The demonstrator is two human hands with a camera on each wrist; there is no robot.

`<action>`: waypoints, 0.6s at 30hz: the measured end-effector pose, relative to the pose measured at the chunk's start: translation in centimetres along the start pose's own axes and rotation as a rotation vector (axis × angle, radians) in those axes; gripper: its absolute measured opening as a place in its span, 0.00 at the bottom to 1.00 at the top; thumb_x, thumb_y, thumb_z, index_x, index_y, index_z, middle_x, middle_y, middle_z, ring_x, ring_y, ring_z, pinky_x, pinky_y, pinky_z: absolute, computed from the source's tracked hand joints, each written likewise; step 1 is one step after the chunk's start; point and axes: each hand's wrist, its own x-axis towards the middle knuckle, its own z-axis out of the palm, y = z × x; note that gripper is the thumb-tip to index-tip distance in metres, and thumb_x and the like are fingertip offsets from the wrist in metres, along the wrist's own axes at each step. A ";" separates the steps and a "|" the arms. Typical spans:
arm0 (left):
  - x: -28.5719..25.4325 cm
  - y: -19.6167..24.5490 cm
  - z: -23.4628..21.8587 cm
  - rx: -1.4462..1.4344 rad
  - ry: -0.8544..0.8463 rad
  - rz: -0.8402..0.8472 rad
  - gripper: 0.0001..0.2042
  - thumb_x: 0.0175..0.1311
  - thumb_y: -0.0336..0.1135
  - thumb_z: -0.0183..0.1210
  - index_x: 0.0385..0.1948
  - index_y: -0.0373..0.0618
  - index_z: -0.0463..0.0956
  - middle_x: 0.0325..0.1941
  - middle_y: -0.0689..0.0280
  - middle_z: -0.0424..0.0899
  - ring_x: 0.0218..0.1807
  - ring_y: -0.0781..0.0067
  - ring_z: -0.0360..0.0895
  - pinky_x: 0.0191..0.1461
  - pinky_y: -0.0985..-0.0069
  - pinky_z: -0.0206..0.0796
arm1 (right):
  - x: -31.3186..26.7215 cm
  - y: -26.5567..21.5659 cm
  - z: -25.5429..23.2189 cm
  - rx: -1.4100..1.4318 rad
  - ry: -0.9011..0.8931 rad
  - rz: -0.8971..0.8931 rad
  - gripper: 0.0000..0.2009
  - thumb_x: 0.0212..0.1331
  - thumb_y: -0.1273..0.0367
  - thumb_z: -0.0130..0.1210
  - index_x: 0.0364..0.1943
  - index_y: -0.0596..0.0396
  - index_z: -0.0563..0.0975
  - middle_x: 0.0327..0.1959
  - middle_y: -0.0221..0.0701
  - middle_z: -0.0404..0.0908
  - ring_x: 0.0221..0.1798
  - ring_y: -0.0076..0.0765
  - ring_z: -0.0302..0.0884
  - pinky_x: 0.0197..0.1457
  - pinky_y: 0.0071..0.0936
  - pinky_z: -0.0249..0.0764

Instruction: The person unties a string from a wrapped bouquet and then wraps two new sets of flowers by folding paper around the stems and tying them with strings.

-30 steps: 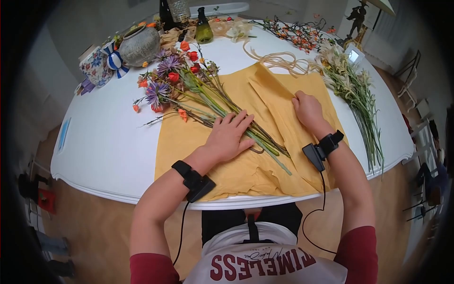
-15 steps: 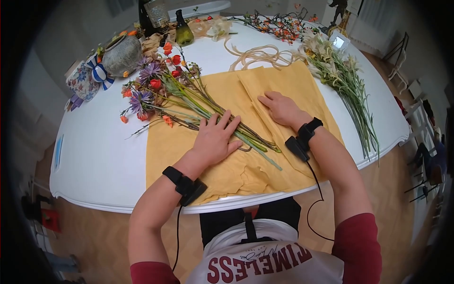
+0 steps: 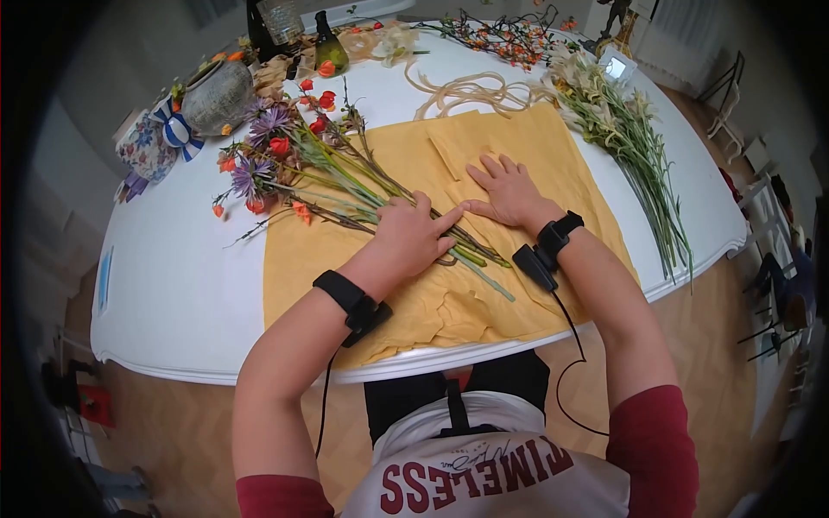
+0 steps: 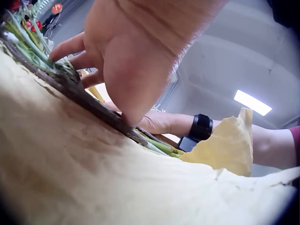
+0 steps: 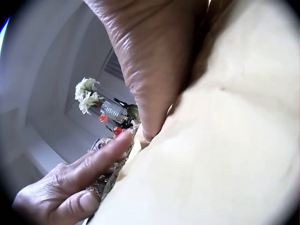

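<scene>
A bouquet of red, orange and purple flowers [image 3: 259, 155] lies on yellow wrapping paper [image 3: 414, 324], blooms to the upper left. Across its stems [image 3: 475, 255] rests my left hand [image 3: 406, 237], index finger pointing right. From the left wrist view, the left fingers [image 4: 70, 49] and thumb touch the stems without curling round them. My right hand [image 3: 509, 194] presses flat on the paper just right of the stems, fingers spread, over a folded flap [image 3: 445, 155]. Its thumb meets the left index fingertip in the head view.
White lilies [image 3: 626, 147] with long stems lie on the right of the white table [image 3: 173, 285]. Raffia cord [image 3: 475, 91] sits behind the paper. A stone-like vase [image 3: 216, 95], a blue-striped vase [image 3: 177, 129], a green bottle [image 3: 330, 47] and orange-berried branches [image 3: 509, 43] line the back.
My right hand has brought the lifted paper edge leftward and down, let go of it and spread flat. My left hand has shifted a little right, its index finger now reaching toward the right hand.
</scene>
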 end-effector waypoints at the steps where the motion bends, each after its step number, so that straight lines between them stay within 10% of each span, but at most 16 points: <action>1: 0.2 -0.1 0.2 0.066 -0.012 0.028 0.22 0.63 0.51 0.47 0.59 0.63 0.65 0.36 0.57 0.72 0.31 0.60 0.73 0.38 0.69 0.66 | -0.3 -0.2 -0.2 0.000 0.000 -0.001 0.37 0.53 0.36 0.39 0.64 0.40 0.61 0.66 0.43 0.55 0.68 0.56 0.49 0.65 0.52 0.49; 5: 1.2 -0.6 1.5 0.034 -0.112 0.015 0.23 0.61 0.58 0.43 0.59 0.70 0.64 0.50 0.50 0.71 0.43 0.47 0.74 0.24 0.58 0.66 | -2.5 -0.4 -1.2 0.117 0.079 0.114 0.34 0.51 0.46 0.52 0.61 0.49 0.63 0.63 0.44 0.59 0.63 0.54 0.57 0.60 0.43 0.60; 10: 0.4 -0.3 1.1 0.014 0.006 0.018 0.20 0.63 0.54 0.45 0.55 0.64 0.69 0.38 0.58 0.72 0.36 0.59 0.73 0.40 0.70 0.66 | -4.4 -0.2 -3.7 0.259 0.056 0.387 0.29 0.47 0.57 0.60 0.52 0.58 0.69 0.50 0.46 0.73 0.52 0.47 0.72 0.49 0.38 0.70; 18: -0.7 0.0 2.1 -0.100 0.144 -0.081 0.21 0.58 0.52 0.50 0.51 0.55 0.72 0.41 0.57 0.75 0.42 0.52 0.71 0.44 0.65 0.68 | -6.6 -8.4 -6.5 0.359 0.466 -0.149 0.11 0.47 0.73 0.53 0.37 0.58 0.72 0.27 0.42 0.77 0.30 0.48 0.77 0.31 0.39 0.72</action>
